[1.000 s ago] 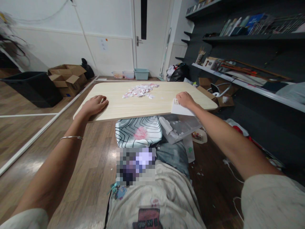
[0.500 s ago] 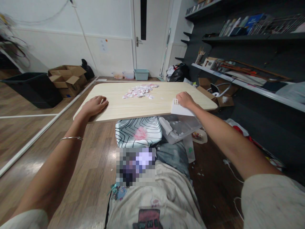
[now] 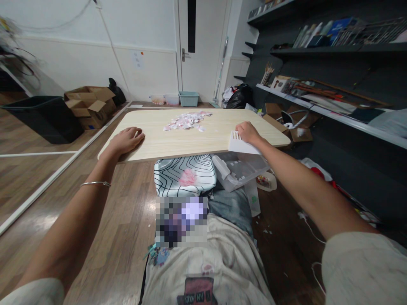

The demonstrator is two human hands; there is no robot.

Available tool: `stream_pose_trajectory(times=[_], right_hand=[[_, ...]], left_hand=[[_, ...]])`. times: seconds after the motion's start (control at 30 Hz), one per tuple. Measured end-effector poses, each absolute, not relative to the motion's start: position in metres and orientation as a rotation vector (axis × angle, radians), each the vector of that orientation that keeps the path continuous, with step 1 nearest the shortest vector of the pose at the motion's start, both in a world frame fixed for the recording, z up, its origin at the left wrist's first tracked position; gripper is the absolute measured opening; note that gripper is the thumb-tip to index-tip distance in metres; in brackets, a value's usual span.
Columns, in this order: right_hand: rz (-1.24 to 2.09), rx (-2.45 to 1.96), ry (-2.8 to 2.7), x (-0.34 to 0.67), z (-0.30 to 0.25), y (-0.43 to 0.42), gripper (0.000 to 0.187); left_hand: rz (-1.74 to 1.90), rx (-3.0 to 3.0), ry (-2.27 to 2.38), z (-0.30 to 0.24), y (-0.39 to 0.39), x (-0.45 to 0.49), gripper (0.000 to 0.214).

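Observation:
My left hand (image 3: 129, 139) lies on the left end of the pale wood-grain table (image 3: 178, 146), fingers loosely bent and the thumb apart, with nothing in it. At the table's right front, my right hand (image 3: 247, 132) is closed on the upper edge of a white piece with slots (image 3: 241, 145); its exact kind is unclear and the hand covers part of it. A heap of small white and pinkish paper scraps (image 3: 187, 121) lies between the hands, toward the far edge. Below the white piece, a clear plastic box (image 3: 238, 171) sits by my lap.
A patterned cloth item (image 3: 184, 176) and a blurred-out phone-like object (image 3: 182, 220) lie on my lap. On the left are a black bin (image 3: 44, 118) and cardboard boxes (image 3: 90, 106). Dark shelves (image 3: 318, 84) line the right side. A small dish (image 3: 266, 181) is beside the plastic box.

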State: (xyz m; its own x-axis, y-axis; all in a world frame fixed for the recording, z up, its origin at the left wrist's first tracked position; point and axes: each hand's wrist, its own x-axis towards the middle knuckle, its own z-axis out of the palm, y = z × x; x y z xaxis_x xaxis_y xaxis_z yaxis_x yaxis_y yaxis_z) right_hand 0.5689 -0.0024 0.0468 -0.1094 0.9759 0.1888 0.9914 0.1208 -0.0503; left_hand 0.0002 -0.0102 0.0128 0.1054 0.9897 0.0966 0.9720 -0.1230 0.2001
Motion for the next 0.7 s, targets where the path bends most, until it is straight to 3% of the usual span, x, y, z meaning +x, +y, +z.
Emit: stream_pose_trajectory(times=[0.17, 0.7], right_hand=[[-0.094, -1.875, -2.125, 0.576, 0.039, 0.005, 0.05], [-0.146, -1.884, -2.137, 0.58, 0.032, 0.014, 0.051]], left_hand=[[0.272, 2.278, 2.036, 0.01, -0.005, -0.003, 0.075], [0.293, 2.306, 2.021, 0.004, 0.003, -0.01, 0.074]])
